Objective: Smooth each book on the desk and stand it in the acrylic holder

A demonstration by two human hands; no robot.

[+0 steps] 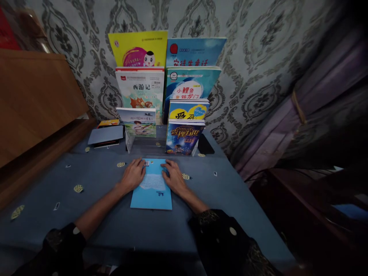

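A light blue paperback book [152,201] lies in front of me on the cloth, its printed text block and a barcode label showing upside down. My left hand [133,174] holds the book's left edge near its far corner, fingers close together and partly over the cover. At the opposite edge, my right hand [174,177] grips the book with thumb and fingertips on its border. Just beyond my hands, clear display stands hold upright books, among them a dark blue book [184,140] on the right and a pale illustrated book [143,124] on the left.
Taller books, including a yellow book [138,48] and a blue book [198,50], stand behind. A small stack with a grey cover [105,135] lies at the left, near a wooden panel [37,103]. A black phone-like object [206,144] lies right of the stands; a curtain [267,130] hangs beyond.
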